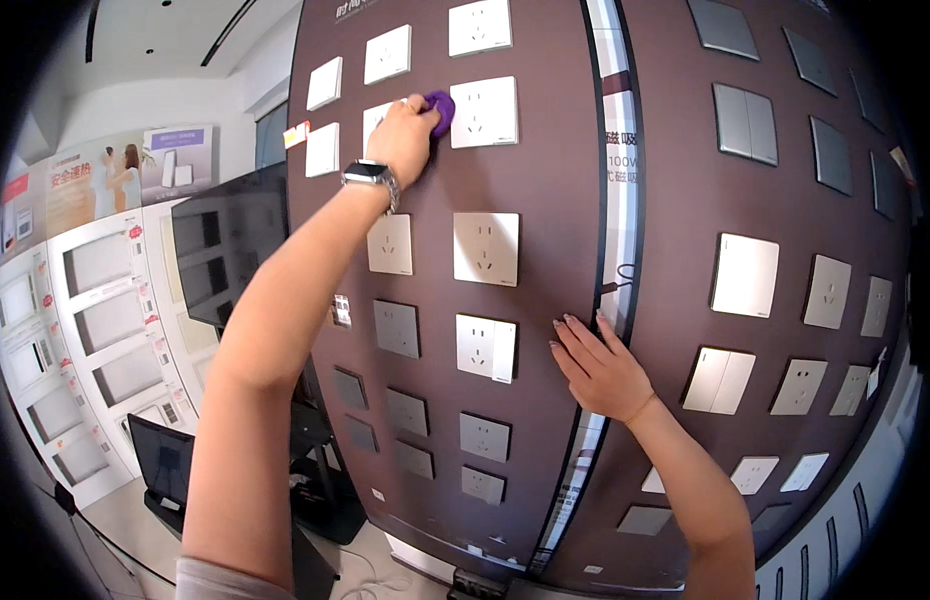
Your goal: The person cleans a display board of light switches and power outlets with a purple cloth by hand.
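Observation:
My left hand (405, 141), with a watch (367, 172) on its wrist, grips a bunched purple cloth (441, 114) at the upper part of a brown display panel (555, 187). The cloth sits between a white wall socket (483, 112) and another white plate (375, 120) that my hand partly covers. Lower down to the right, my right hand (606, 371) lies palm down, fingers spread, against the panel and across a dark-edged strip (615, 202) bearing writing. Nearest to it on the left is a socket with a switch (486, 349). A cream socket (486, 249) is half in shadow.
Right of the strip, more switch plates (744, 275) and grey plates (745, 124) are mounted. On the left stand a large dark screen (232, 240), a smaller monitor (161, 457) and white display shelving (108, 300). White cables (371, 581) lie on the floor below.

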A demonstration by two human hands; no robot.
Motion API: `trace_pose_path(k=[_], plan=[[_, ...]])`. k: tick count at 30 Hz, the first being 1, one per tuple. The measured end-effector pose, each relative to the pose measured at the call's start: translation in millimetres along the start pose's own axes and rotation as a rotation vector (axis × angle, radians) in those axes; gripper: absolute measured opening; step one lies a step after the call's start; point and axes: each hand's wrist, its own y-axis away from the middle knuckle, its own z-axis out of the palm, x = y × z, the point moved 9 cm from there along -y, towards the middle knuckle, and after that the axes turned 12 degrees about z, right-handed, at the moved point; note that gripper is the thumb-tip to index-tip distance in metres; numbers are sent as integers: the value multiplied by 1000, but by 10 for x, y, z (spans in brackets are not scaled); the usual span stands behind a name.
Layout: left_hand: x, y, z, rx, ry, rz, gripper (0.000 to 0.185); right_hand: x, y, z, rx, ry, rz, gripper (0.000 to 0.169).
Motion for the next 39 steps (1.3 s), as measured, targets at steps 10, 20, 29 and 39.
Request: trace_pose_path(k=[10, 20, 29, 39], plan=[[276, 360, 35, -82, 8, -39, 31, -6, 9, 0, 41, 30, -20, 33], [597, 521, 68, -74, 31, -34, 36, 6, -6, 10, 39, -5, -2, 31], [1092, 319, 9, -3, 17, -8, 38, 15, -7, 9, 49, 0, 0, 32], [1408, 148, -125, 137, 100, 189, 41, -1, -3, 38, 48, -40, 10, 34]])
